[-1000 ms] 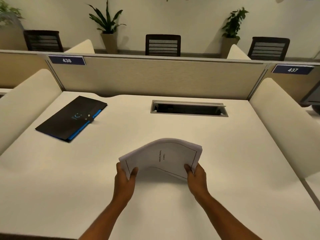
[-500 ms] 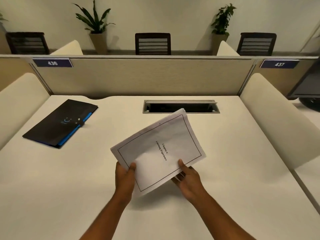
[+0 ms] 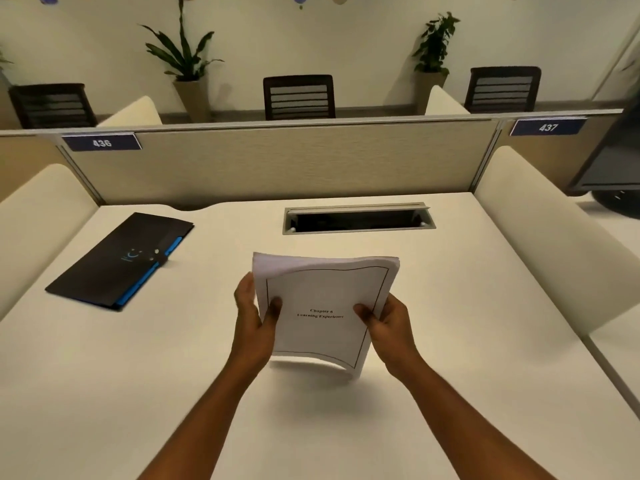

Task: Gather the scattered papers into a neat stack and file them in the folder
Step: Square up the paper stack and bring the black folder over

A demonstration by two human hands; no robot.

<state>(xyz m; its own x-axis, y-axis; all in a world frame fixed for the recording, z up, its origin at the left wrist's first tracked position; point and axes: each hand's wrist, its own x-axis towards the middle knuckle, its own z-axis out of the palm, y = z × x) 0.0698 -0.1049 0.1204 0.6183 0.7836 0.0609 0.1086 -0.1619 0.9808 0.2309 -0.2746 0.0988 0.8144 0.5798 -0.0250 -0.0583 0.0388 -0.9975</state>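
Note:
A stack of white papers (image 3: 322, 296) with a framed title page reading "Chapter 6" stands nearly upright over the middle of the white desk, its lower edge at or just above the desktop. My left hand (image 3: 254, 320) grips its left edge, thumb on the front page. My right hand (image 3: 388, 323) grips its right edge the same way. The top of the stack curls back a little. A black folder (image 3: 117, 259) with a blue edge and a snap closure lies shut on the desk to the left, apart from the papers.
A grey cable hatch (image 3: 358, 219) is set into the desk (image 3: 485, 306) behind the papers. A beige partition (image 3: 277, 164) closes the far side, and cream side panels (image 3: 540, 233) flank the desk. Chairs and potted plants stand beyond.
The papers went from lying bent and low, to tilted diagonally, to held upright and squared with the title page facing me. Both hands shifted to the side edges.

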